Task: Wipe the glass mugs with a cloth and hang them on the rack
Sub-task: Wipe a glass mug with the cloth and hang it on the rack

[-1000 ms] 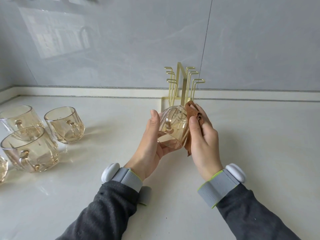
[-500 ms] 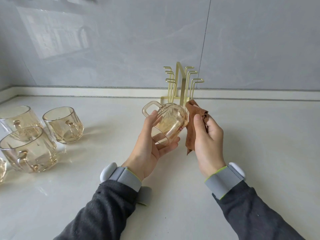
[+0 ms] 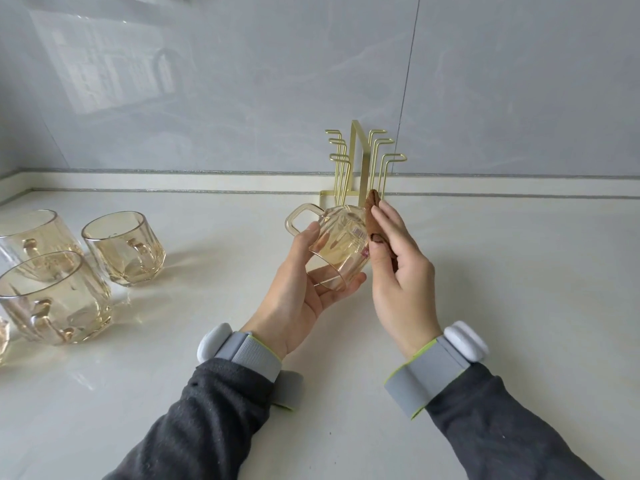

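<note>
— What's on the counter [image 3: 502,271]?
— The gold rack [image 3: 360,161] stands at the back, and the other mugs [image 3: 124,247] stand upright, well to the left.
— And the held mug [image 3: 341,244]?
— It's tilted just in front of the rack, mouth toward the person. The left hand [image 3: 304,289] cups it, thumb on its side, fingers curled under the rim.
— The cloth [image 3: 374,220]?
— The right hand [image 3: 398,278] pinches it and presses it against the mug's right side.

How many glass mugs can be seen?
5 mugs: one in the left hand, three standing at the left, one cut off by the left edge; more may be outside.
</note>
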